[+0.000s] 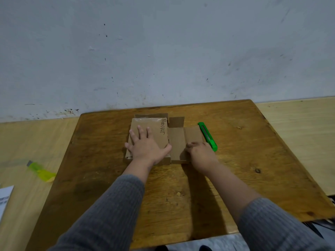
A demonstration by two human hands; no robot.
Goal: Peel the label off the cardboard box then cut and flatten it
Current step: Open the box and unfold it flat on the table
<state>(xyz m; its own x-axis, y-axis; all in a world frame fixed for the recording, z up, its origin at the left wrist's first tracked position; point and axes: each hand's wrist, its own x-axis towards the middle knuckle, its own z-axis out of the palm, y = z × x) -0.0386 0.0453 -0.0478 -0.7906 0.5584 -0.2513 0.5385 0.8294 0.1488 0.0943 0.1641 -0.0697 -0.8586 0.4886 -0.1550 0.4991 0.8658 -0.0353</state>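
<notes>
A brown cardboard box (pixel 176 140) lies opened out and nearly flat on the wooden board (pixel 235 160), with handwriting on its left panel. My left hand (pixel 147 145) presses flat on that left panel, fingers spread. My right hand (pixel 201 153) rests with curled fingers on the right flap, pressing it down; it is slightly blurred. A green utility knife (pixel 207 136) lies on the board just right of the box, touching neither hand. No label shows on the box.
A yellow-green utility knife (pixel 41 171) lies on the lighter table surface (pixel 27 142) at the left. A white paper (pixel 5 198) sits at the far left edge. The wall (pixel 163 51) rises right behind the board.
</notes>
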